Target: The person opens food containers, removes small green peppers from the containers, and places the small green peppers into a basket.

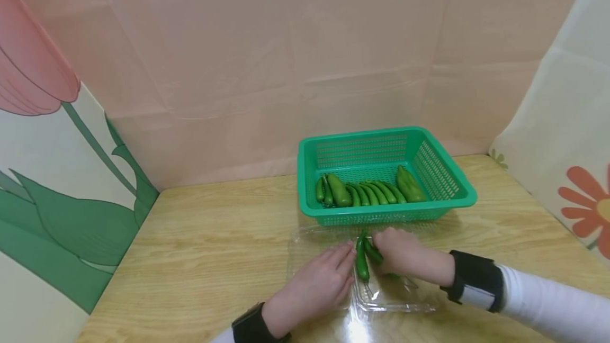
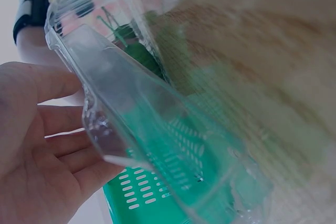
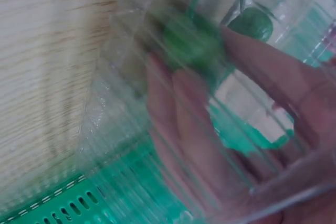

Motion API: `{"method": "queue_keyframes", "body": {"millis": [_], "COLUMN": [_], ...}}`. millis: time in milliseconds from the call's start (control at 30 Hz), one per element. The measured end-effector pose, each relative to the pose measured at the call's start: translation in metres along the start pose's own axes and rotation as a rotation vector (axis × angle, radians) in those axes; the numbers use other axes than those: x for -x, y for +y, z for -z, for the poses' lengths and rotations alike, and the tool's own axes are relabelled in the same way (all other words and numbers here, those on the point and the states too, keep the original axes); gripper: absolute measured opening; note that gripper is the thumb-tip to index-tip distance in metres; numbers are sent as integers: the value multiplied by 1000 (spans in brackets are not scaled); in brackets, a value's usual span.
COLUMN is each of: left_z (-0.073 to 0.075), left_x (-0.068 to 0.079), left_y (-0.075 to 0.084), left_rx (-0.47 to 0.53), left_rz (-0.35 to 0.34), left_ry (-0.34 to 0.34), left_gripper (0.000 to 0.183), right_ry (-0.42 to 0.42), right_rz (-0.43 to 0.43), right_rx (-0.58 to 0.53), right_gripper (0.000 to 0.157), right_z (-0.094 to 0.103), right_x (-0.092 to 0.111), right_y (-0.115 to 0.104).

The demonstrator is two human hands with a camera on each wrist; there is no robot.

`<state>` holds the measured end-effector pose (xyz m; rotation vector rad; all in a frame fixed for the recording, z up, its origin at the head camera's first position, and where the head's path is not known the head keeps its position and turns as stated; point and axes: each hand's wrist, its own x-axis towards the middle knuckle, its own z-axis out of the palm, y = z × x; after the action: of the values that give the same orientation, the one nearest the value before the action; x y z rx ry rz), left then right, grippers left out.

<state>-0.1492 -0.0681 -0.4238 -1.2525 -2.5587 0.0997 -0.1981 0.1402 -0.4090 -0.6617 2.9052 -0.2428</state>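
Observation:
A clear plastic clamshell box (image 1: 395, 307) lies unfolded on the table with two slender green chili peppers inside. One green chili pepper (image 1: 361, 261) rests along its middle, stem end toward the near side. My right hand (image 1: 397, 252) reaches into the box, and its fingers and thumb grip the other green pepper (image 3: 191, 45), seen through the plastic in the right wrist view. My left hand (image 1: 320, 279) is at the middle of the box, fingertips beside the first pepper. In the left wrist view, its fairly straight fingers (image 2: 65, 142) touch the upright plastic edge.
Just behind the box stands a green basket (image 1: 387, 211) with slotted sides. Along its near side lie several slim curved peppers (image 1: 376, 193) and some thicker ones, such as a wide green pepper (image 1: 409, 185). A pink cloth backdrop (image 1: 229, 78) hangs behind the wooden table (image 1: 205, 237).

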Motion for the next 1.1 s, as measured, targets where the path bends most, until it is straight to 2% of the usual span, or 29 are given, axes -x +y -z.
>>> {"method": "queue_keyframes", "body": {"millis": [333,1100], "left_z": [-1,-1], "left_x": [0,0], "left_y": [0,0], "left_rx": [-4,-7], "left_rz": [4,-2], "left_ry": [-8,10], "left_gripper": [52,51], "right_ry": [38,73], "right_rz": [43,59], "right_rx": [-39,-142], "right_gripper": [30,24], "right_z": [2,5], "right_x": [5,10], "right_y": [2,9]}}
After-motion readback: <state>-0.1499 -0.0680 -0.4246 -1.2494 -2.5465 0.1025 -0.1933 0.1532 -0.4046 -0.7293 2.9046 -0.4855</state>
